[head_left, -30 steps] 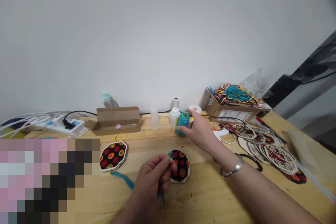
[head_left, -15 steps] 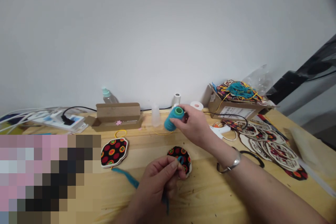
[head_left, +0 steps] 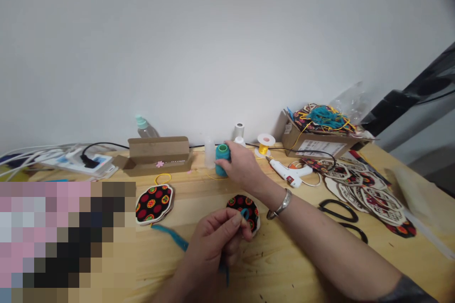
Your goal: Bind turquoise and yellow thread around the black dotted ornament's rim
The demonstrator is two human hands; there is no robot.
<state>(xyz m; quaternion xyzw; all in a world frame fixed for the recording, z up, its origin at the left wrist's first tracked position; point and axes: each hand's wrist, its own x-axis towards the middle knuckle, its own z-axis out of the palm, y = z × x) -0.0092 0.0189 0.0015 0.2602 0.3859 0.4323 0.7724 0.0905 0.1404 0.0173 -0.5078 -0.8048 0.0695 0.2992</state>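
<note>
Head view: the right hand [head_left: 241, 165] has its grip closed round a teal thread spool [head_left: 222, 155], roughly upright at the far middle of the surface [head_left: 284, 270]; whether the base touches the wood I cannot tell. Nearer, the left hand [head_left: 218, 239] pinches a looped end of teal ribbon [head_left: 169, 236] between thumb and fingers, above a patterned piece [head_left: 241, 202] that it partly covers.

Crowding the spool are a translucent bottle [head_left: 209, 154] just to its left and, behind the right hand, a white bottle [head_left: 240, 141] and a pale roll [head_left: 239, 130]. Farther right come a yellow thread reel [head_left: 266, 146], a white glue gun [head_left: 289, 172] and black loop handles [head_left: 339, 211], one partly hidden by the right forearm. Patterned cut-outs [head_left: 380, 203] spread along the right, near a filled carton [head_left: 313, 147]. A black cable [head_left: 329, 155] crosses in front of that carton. On the left lie a patterned stack [head_left: 154, 204], a yellow loop [head_left: 163, 176] and, farther back, an open cardboard box [head_left: 158, 149] with a pump bottle [head_left: 141, 123] behind it.
</note>
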